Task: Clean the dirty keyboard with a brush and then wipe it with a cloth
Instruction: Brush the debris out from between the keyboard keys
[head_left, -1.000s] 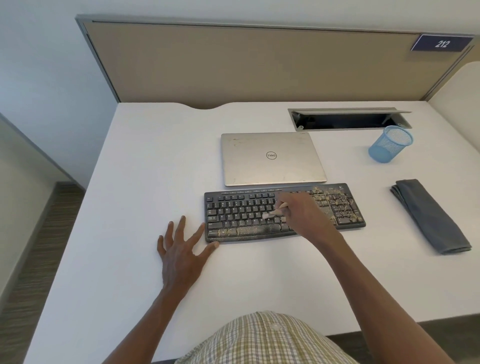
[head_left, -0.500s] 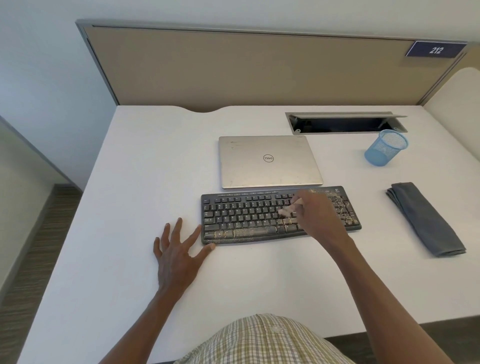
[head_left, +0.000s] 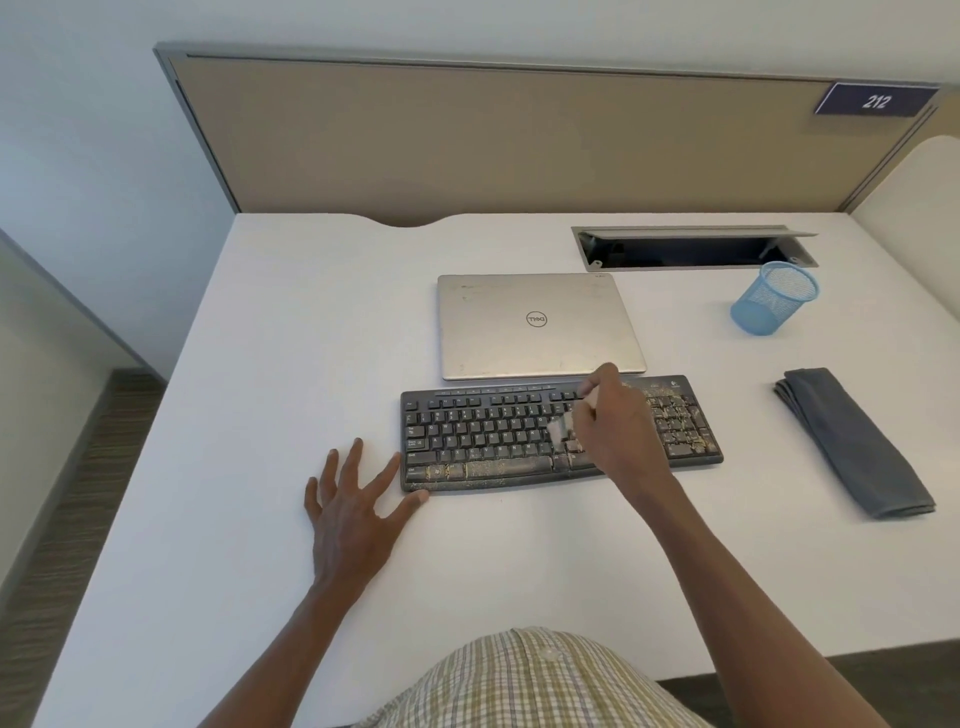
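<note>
Keyboard, black, crumb-flecked, right hand gripping pale brush

A short-sleeved or sleeveless look is suggested: both forearms are seen bare up to the lower edge of the view, and no sleeve, watch, ring or glove is shown on them. A checked shirt is worn, woven in pale yellow-green and cream with thin darker lines, and one small pale button is seen near its middle.
</note>
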